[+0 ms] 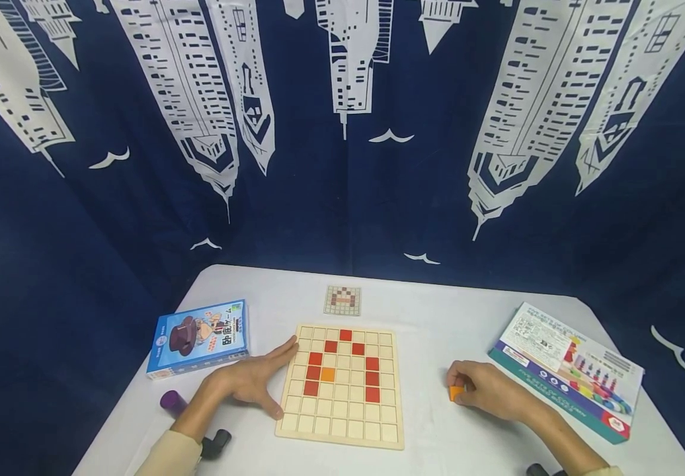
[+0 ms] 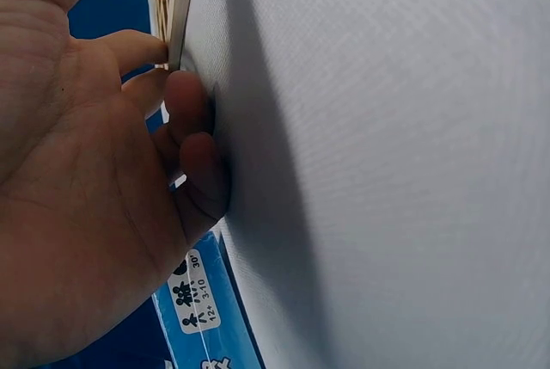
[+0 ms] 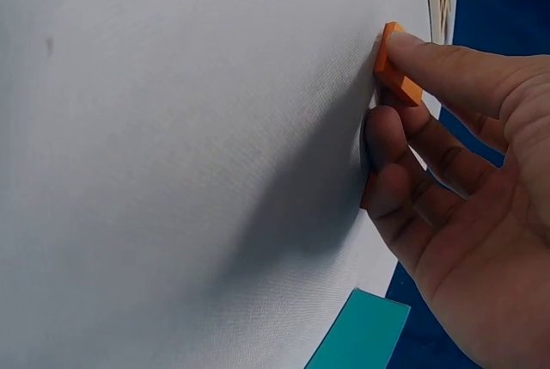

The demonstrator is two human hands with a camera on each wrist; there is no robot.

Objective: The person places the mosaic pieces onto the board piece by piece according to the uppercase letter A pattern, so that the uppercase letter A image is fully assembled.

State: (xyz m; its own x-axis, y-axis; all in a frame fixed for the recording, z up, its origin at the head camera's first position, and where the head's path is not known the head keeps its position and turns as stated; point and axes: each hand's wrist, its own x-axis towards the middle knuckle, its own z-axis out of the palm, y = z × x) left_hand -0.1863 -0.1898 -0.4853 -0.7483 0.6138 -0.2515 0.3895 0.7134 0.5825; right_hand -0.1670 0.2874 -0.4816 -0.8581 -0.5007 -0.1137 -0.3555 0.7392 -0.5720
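A pale wooden grid board point(image 1: 339, 428) lies on the white table, with several red tiles point(image 1: 372, 379) in an arch and one orange tile point(image 1: 327, 375) in its cells. My left hand point(image 1: 253, 378) rests at the board's left edge, thumb and fingers spread, touching the rim. Right of the board, my right hand point(image 1: 488, 390) pinches an orange square tile point(image 3: 400, 76) between thumb and finger, close to the tabletop. Another bit of orange point(image 3: 369, 190) shows behind the curled lower fingers in the right wrist view; whether they hold it I cannot tell.
Behind the board lies a small pattern card point(image 1: 342, 301). A blue game box point(image 1: 205, 337) sits at the left, near a purple cylinder point(image 1: 172, 401). The teal and white box point(image 1: 568, 370) lies beside my right forearm. A dark printed curtain point(image 1: 348, 198) hangs behind the table.
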